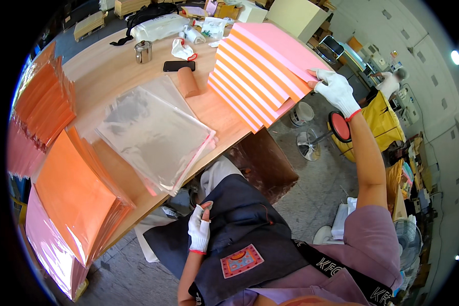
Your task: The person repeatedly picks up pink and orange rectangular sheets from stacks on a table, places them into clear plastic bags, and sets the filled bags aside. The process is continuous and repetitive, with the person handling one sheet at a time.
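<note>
My right hand [335, 91], in a white glove with bare fingertips, reaches to the right corner of a tall stack of fanned pink and orange sheets [255, 71]. Its thumb and fingers close on the corner of the top pink sheet [283, 43]. My left hand [199, 228], gloved the same way, rests over my dark apron [229, 214] with its fingers curled in and nothing visible in them. Left of the stack, clear plastic sleeves [155, 132] lie in a pile, its near corner jutting past the table edge.
Wrapped orange packs [76, 188] and pink packs [56, 239] fill the table's left side. A phone [179, 66], an orange roll [188, 82], a metal mug [143, 52] and a spare glove [182, 49] lie farther back. A stool [340, 126] and bucket [302, 114] stand right; another person [390, 84] works beyond.
</note>
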A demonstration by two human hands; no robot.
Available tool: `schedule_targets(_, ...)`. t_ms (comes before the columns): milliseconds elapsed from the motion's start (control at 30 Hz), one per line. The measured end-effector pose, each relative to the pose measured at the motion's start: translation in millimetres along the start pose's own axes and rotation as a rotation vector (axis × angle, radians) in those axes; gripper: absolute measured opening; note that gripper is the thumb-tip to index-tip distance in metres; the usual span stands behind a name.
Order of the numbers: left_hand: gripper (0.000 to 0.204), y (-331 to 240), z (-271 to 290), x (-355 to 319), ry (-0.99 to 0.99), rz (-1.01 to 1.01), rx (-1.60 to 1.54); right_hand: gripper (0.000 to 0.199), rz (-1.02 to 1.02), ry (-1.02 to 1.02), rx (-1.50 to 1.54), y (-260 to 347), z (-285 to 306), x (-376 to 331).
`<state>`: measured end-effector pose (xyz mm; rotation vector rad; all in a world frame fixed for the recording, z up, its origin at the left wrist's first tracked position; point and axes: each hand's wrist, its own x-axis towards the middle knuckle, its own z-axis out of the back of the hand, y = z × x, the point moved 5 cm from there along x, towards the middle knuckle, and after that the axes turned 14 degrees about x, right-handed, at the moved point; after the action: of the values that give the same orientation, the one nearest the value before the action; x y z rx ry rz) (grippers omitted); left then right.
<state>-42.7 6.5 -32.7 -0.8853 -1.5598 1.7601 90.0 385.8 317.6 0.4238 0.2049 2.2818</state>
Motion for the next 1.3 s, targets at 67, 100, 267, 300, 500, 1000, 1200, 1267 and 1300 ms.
schedule_targets(67,0.034,-3.1,1.5,0.8,0.001,-0.003,0.008,0.050,-0.034,0.015,0.006,2.9,1.3,0.0)
schedule_targets(100,0.034,-4.2,1.7,0.4,0.003,-0.002,0.011,0.050,-0.052,0.024,0.008,3.8,1.3,-0.5)
schedule_targets(267,0.032,-2.2,2.4,0.2,-0.013,-0.004,-0.010,0.047,0.007,0.031,0.034,3.3,1.2,2.3)
schedule_targets(300,0.032,-2.2,2.5,-0.2,-0.013,0.000,-0.007,0.046,0.042,0.024,0.049,3.7,1.1,2.1)
schedule_targets(500,0.032,0.4,4.2,0.0,-0.012,0.010,0.009,0.046,-0.017,0.085,0.018,0.3,2.9,5.6)
schedule_targets(1000,0.034,3.9,7.9,-0.7,-0.034,0.027,-0.019,0.045,0.098,0.076,-0.024,6.2,5.1,8.8)
schedule_targets(1200,0.033,5.9,10.6,-1.3,-0.039,0.040,-0.009,0.044,0.070,0.121,0.014,14.7,6.9,10.4)
schedule_targets(1267,0.032,8.7,10.3,-1.2,-0.041,0.029,-0.015,0.043,0.069,0.132,0.021,20.2,8.3,10.5)
schedule_targets(1300,0.032,10.2,9.8,-1.5,-0.038,0.030,-0.019,0.043,0.066,0.149,0.038,16.5,8.3,11.6)
